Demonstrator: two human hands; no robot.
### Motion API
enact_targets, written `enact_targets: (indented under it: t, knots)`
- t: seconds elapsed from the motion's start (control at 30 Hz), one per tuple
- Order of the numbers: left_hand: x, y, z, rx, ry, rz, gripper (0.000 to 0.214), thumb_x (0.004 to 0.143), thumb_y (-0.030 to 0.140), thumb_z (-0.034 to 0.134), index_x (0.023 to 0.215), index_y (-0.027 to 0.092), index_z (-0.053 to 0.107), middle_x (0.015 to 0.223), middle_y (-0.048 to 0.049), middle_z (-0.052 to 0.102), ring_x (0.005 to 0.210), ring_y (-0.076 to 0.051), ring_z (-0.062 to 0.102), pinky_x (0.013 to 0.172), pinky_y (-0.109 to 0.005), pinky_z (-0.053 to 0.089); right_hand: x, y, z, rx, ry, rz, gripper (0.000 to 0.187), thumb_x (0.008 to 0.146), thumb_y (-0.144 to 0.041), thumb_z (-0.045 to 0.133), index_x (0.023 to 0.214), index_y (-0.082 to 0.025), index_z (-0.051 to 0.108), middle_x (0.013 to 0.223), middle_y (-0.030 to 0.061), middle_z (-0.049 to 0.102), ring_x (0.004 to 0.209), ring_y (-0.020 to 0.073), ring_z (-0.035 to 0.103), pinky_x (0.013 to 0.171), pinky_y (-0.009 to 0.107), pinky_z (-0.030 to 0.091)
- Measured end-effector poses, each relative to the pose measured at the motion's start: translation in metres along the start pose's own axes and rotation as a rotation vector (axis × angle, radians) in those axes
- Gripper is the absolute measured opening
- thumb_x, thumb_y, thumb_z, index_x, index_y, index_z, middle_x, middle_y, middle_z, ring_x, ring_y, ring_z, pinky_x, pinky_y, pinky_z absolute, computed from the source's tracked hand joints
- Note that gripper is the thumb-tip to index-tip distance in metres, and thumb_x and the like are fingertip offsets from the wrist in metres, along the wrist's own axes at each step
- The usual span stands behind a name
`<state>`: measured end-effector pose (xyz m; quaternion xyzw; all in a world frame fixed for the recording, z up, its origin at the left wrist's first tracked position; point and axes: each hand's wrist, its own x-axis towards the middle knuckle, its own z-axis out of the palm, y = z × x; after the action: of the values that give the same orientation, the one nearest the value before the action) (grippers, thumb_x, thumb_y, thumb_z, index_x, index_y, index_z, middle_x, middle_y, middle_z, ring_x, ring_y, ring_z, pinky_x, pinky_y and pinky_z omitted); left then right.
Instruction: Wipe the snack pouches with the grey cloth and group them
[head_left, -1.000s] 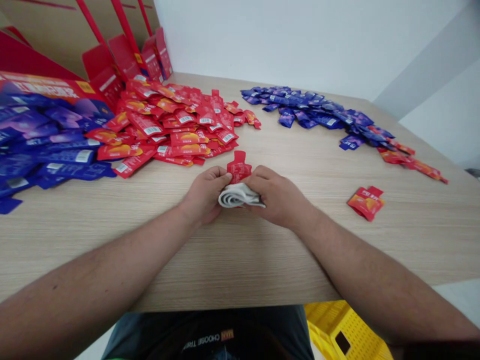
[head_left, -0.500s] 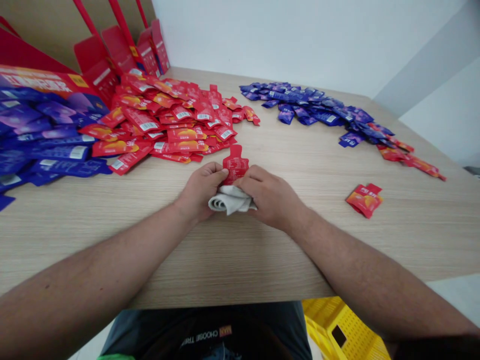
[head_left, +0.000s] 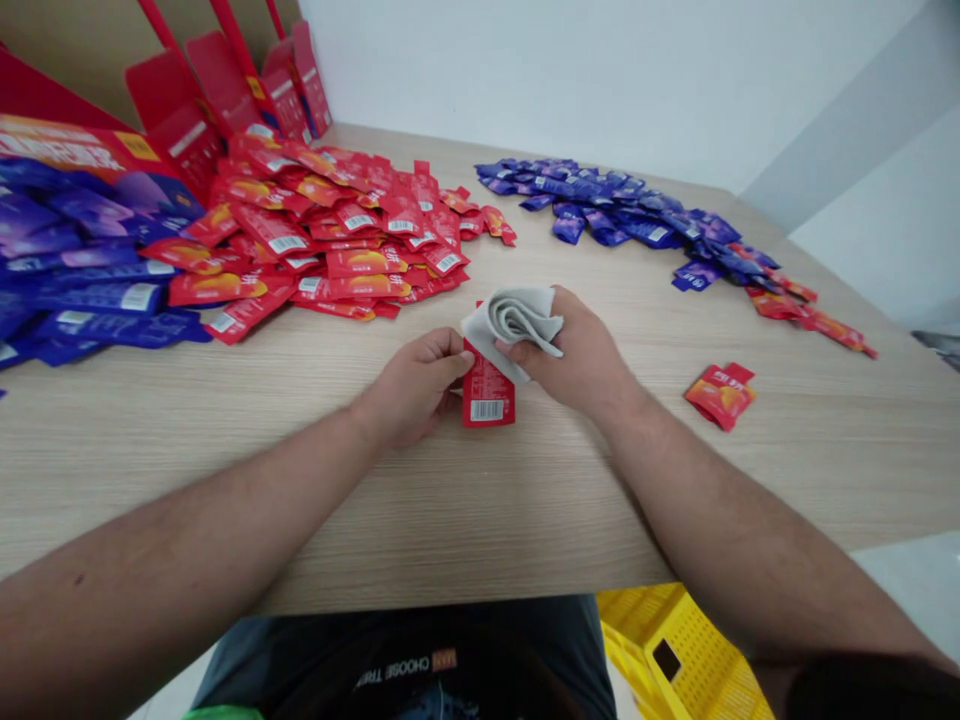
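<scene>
Head view: left hand (head_left: pixel 416 385) pinches red sachet (head_left: pixel 487 397), right hand (head_left: pixel 589 360) grips cloth (head_left: pixel 514 315), pile (head_left: pixel 337 235) behind.

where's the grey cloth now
The grey cloth is near the centre of the head view, bunched in the right hand, over the top of the red sachet the left hand holds.

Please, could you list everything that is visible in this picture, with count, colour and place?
held packet: one, red, table centre, between the hands
cloth: one, grey, covering the packet's top
red pile: many packets, red, far left
left blue pile: many packets, blue, left edge
far blue pile: many packets, blue, far right
loose packets: small stack, red-orange, right of right hand
cartons: several, red, far left corner
table: one, light wood
crate: one, yellow, below table, right
left hand: pinches held packet
right hand: grips cloth
</scene>
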<state>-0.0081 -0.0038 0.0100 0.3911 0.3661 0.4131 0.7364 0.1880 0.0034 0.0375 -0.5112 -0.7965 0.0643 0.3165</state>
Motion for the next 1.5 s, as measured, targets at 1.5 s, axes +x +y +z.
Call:
enact_targets:
  t: [1.5]
  knots:
    - [0.064,0.217,-0.13,1.784,0.761,0.692,0.011,0.095,0.024,0.049,0.095,0.017,0.057,0.1,-0.0062,0.063,0.097,-0.021,0.053,0.089,-0.03,0.037,-0.002,0.027,0.023,-0.05,-0.032,0.095,0.008,0.086,-0.026,0.064,0.09,-0.019,0.064,0.087,0.0049,0.06,0.083,0.0203,0.058,0.073,0.03,0.043]
